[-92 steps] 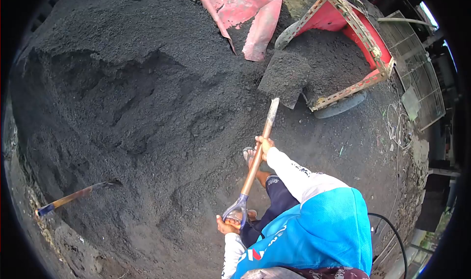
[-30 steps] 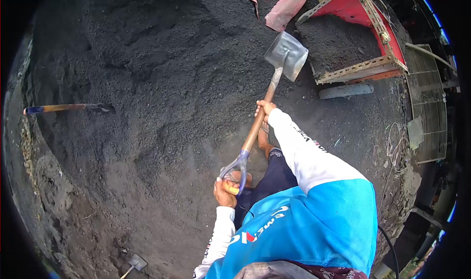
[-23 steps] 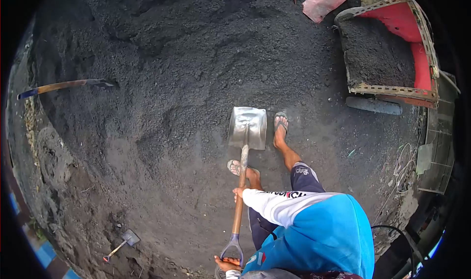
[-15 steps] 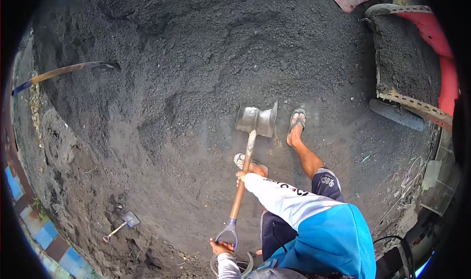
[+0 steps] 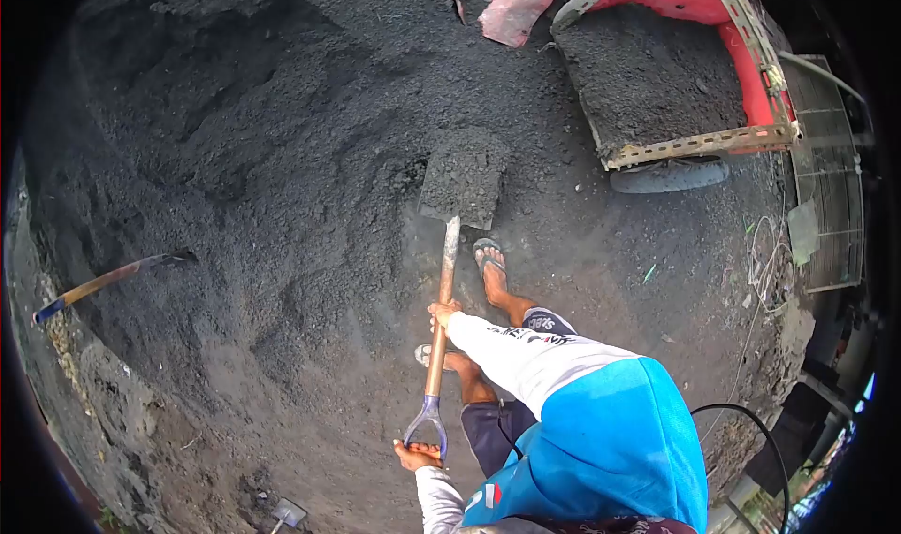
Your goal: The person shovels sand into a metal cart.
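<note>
A shovel [image 5: 438, 360] with a wooden shaft runs up through the middle of the head view. Around its purple D-shaped grip, my left hand [image 5: 419, 454] is closed. Farther up, my right hand [image 5: 444, 313] wraps the wooden shaft. Dark, gritty sand [image 5: 465, 173] covers most of the shovel's blade, whose back edge shows bare near the shaft. The blade is low against the dark sand pile [image 5: 310, 112], just ahead of my sandalled feet.
A cart [image 5: 699, 144] with a perforated metal frame, red sides and a wheel [image 5: 671, 175] holds dark sand at upper right. Another tool's curved handle [image 5: 113, 279] sticks out of the pile at left. A small shovel [image 5: 289, 512] lies at the bottom. Wire [image 5: 771, 262] lies at right.
The bare shovel blade has moved forward into the pile and now carries dark sand. Both hands keep their hold. The view has turned, so the cart appears farther left.
</note>
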The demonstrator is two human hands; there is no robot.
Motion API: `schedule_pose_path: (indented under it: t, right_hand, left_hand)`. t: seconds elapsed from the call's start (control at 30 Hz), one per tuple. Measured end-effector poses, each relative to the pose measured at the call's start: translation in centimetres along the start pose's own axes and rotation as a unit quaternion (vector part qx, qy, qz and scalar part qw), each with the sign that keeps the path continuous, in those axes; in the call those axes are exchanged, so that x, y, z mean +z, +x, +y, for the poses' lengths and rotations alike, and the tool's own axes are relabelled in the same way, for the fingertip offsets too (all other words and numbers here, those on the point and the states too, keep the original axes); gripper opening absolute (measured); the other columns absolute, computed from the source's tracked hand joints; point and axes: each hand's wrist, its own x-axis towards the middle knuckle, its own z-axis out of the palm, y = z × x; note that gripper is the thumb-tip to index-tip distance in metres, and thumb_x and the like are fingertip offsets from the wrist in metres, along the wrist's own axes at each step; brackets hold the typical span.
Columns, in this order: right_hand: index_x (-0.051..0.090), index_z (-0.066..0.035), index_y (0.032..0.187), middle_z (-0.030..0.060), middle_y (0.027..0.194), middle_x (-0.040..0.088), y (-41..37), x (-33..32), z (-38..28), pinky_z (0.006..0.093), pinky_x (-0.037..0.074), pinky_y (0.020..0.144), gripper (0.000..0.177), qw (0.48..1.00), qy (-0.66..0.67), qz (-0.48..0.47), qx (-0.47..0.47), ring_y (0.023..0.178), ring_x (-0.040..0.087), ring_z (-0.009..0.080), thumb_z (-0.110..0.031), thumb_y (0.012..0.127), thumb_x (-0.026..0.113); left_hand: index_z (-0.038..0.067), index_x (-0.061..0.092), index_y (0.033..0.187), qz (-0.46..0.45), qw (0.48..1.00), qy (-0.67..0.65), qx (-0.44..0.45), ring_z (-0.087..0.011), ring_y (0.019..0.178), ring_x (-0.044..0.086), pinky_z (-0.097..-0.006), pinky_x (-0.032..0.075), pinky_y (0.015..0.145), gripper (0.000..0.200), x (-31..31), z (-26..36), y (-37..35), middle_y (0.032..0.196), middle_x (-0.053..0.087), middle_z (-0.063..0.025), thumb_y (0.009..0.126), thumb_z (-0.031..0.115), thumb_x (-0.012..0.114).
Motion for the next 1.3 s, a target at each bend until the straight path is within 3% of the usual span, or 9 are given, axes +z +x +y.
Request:
schedule_pose_path:
  t: [0.27, 0.4, 0.5, 0.6, 0.73, 0.83, 1.0, 1.2, 1.3]
  right_hand:
    - [0.059, -0.003, 0.079, 0.0089, 0.059, 0.055, -8.6, -12.9, -22.7, 0.0422, 0.052, 0.045, 0.014, 0.92, 0.278, -0.006, -0.274, 0.049, 0.058, 0.0263, -0.012, 0.084, 0.068]
    - [0.054, -0.011, 0.078, 0.006, 0.058, 0.051, -17.6, -21.9, -37.1, 0.0416, 0.049, 0.049, 0.019, 0.883, 0.292, -0.027, -0.367, 0.048, 0.053, 0.0247, -0.026, 0.084, 0.064]
    - [0.055, -0.013, 0.075, 0.0064, 0.061, 0.054, -24.4, -21.2, -36.1, 0.042, 0.049, 0.054, 0.022, 0.916, 0.201, 0.003, -0.347, 0.055, 0.055, 0.0254, -0.031, 0.083, 0.064]
    - [0.057, -0.008, 0.076, 0.0089, 0.064, 0.056, -20.4, -17.3, -28.9, 0.0448, 0.055, 0.058, 0.019, 0.918, 0.155, -0.015, -0.365, 0.06, 0.06, 0.0271, -0.021, 0.084, 0.067]
    - [0.061, -0.002, 0.08, 0.0132, 0.062, 0.061, -5.8, -8.6, -9.3, 0.0425, 0.053, 0.048, 0.015, 0.973, 0.15, -0.041, -0.17, 0.054, 0.062, 0.0287, -0.014, 0.085, 0.069]
    - [0.062, -0.005, 0.083, 0.0144, 0.061, 0.061, -2.8, -2.2, 8.5, 0.0424, 0.051, 0.044, 0.016, 0.993, 0.028, 0.034, 0.106, 0.051, 0.062, 0.0295, -0.018, 0.083, 0.072]
    - [0.061, -0.004, 0.085, 0.0109, 0.061, 0.057, -3.0, 1.0, 24.4, 0.0421, 0.051, 0.045, 0.011, 0.981, 0.003, -0.036, 0.191, 0.051, 0.059, 0.0274, -0.012, 0.083, 0.067]
    - [0.061, -0.005, 0.084, 0.0062, 0.058, 0.05, 11.2, -1.8, 11.0, 0.0401, 0.049, 0.045, 0.004, 0.986, 0.011, 0.037, 0.164, 0.049, 0.054, 0.0236, -0.008, 0.082, 0.063]
    - [0.062, -0.006, 0.081, 0.0067, 0.061, 0.054, 16.0, -5.7, -3.0, 0.0384, 0.049, 0.045, 0.006, 0.997, 0.041, 0.041, -0.049, 0.049, 0.054, 0.0223, -0.011, 0.083, 0.064]
  left_hand:
    - [0.012, 0.039, 0.066, -0.352, 0.933, 0.062, 0.047, -0.0209, 0.039, 0.039, -0.0379, 0.04, 0.04, 0.056, 19.5, 3.9, -9.2, 0.05, 0.037, -0.0034, 0.089, 0.062, 0.05]
    - [0.004, 0.049, 0.086, -0.639, 0.725, 0.129, 0.223, -0.0174, 0.048, 0.052, -0.0313, 0.045, 0.046, 0.041, 27.5, 8.4, -27.8, 0.059, 0.052, -0.0068, 0.089, 0.041, 0.065]
    - [-0.001, 0.052, 0.093, -0.672, 0.592, 0.217, 0.388, -0.0161, 0.053, 0.056, -0.0293, 0.046, 0.051, 0.04, 23.3, 9.6, -31.4, 0.063, 0.058, -0.0076, 0.084, 0.03, 0.075]
    - [0.002, 0.053, 0.09, -0.638, 0.749, 0.085, 0.156, -0.0191, 0.056, 0.057, -0.0326, 0.05, 0.057, 0.041, 16.5, 8.7, -25.2, 0.064, 0.055, -0.0069, 0.085, 0.039, 0.07]
    - [0.01, 0.044, 0.07, -0.271, 0.962, 0.02, -0.02, -0.0186, 0.042, 0.042, -0.0351, 0.042, 0.046, 0.053, 5.3, 3.2, -4.1, 0.051, 0.042, -0.004, 0.088, 0.059, 0.054]
    - [0.017, 0.033, 0.058, -0.031, 0.997, 0.034, -0.07, -0.0196, 0.037, 0.032, -0.0369, 0.031, 0.038, 0.059, -8.7, 1.6, 0.9, 0.043, 0.031, -0.0015, 0.085, 0.066, 0.05]
    - [0.018, 0.028, 0.053, 0.233, 0.969, 0.05, -0.071, -0.0206, 0.031, 0.028, -0.0381, 0.029, 0.035, 0.061, -21.0, 1.3, -1.0, 0.039, 0.028, -0.0002, 0.08, 0.066, 0.053]
    - [0.016, 0.032, 0.056, 0.105, 0.991, 0.08, -0.025, -0.0209, 0.034, 0.033, -0.0367, 0.033, 0.036, 0.052, 0.9, -0.8, 4.4, 0.044, 0.034, -0.0032, 0.087, 0.052, 0.054]
    - [0.01, 0.04, 0.068, -0.043, 0.998, 0.041, 0.03, -0.0203, 0.034, 0.038, -0.0374, 0.037, 0.033, 0.041, 15.4, -2.3, -1.8, 0.047, 0.038, -0.0063, 0.091, 0.041, 0.054]
